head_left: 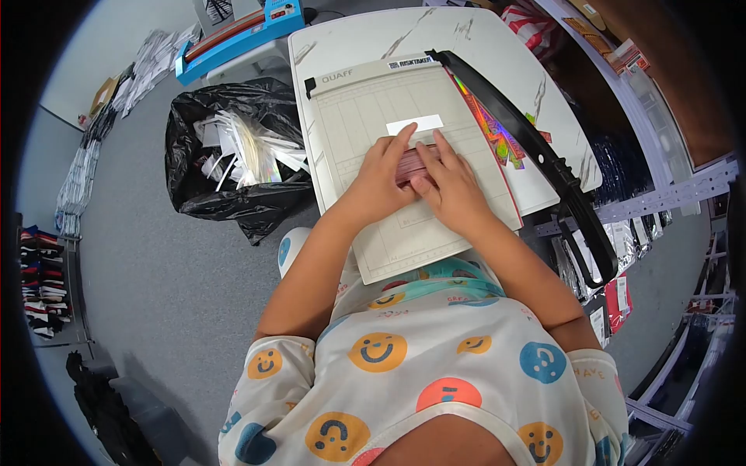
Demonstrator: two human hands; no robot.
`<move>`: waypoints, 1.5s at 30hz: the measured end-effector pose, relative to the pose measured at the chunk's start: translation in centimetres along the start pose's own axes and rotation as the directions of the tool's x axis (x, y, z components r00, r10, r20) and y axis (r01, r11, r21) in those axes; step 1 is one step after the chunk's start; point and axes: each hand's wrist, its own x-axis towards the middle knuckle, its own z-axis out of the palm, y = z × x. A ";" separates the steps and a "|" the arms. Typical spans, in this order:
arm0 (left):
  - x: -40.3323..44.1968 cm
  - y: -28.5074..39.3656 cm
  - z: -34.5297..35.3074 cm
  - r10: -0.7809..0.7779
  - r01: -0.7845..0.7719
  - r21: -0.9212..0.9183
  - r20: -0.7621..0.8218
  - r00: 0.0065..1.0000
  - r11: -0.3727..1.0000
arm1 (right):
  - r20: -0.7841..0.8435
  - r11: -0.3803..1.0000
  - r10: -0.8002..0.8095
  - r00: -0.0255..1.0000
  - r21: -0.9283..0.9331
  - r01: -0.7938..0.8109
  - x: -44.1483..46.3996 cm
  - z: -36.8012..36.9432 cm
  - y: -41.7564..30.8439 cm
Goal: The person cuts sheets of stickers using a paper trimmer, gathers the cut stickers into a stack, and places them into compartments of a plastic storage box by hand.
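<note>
My left hand [379,180] and my right hand [454,185] close in from both sides on a small stack of pinkish cards [410,166], its layered edges showing between them. The fingers cover much of the stack. Beneath lies the beige board of a paper cutter [350,128], printed with grid lines. Just beyond my fingertips is a white paper strip [415,123] on the board. Along the board's right side, the cutter's black blade arm [536,151] is swung outward, its handle hanging past the table edge.
Shiny rainbow-coloured scraps [497,140] lie between board and blade arm on the white marbled table [435,31]. To the left, a black bin bag [190,175] holds paper strips. A blue machine [233,46] stands behind it. Shelving [676,182] borders the right.
</note>
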 end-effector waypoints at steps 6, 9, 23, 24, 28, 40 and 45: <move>-0.6 -0.5 -0.4 -0.007 0.008 0.099 -0.013 1.000 0.995 | -0.078 0.998 0.060 0.995 0.040 -0.057 0.5 0.9 0.0; -0.8 0.1 0.4 0.035 -0.027 0.158 -0.050 0.998 0.987 | 0.011 0.998 0.054 0.998 0.026 -0.054 -0.1 1.3 -1.0; -2.0 1.3 -0.6 -0.002 0.006 0.175 -0.024 1.000 0.985 | 0.089 0.979 0.062 0.994 0.189 -0.078 -0.8 1.1 -2.9; -2.0 1.1 -0.6 -0.013 0.017 0.182 -0.026 1.000 0.983 | 0.122 0.982 0.070 0.990 0.166 -0.090 -0.7 1.1 -3.0; -2.0 0.4 -1.2 -0.052 0.053 0.183 -0.012 0.999 0.982 | 0.099 0.921 -0.059 0.993 0.389 0.016 1.1 -0.5 -0.5; -3.8 -0.6 -3.4 -0.177 0.170 -0.060 -0.159 0.971 0.984 | 0.283 0.887 -0.157 0.946 -0.380 0.261 -6.6 -4.3 0.9; -2.8 1.6 -1.1 -0.032 0.032 0.054 -0.014 0.999 0.998 | 0.190 0.922 -0.237 0.953 -0.266 0.283 -10.9 -5.4 3.1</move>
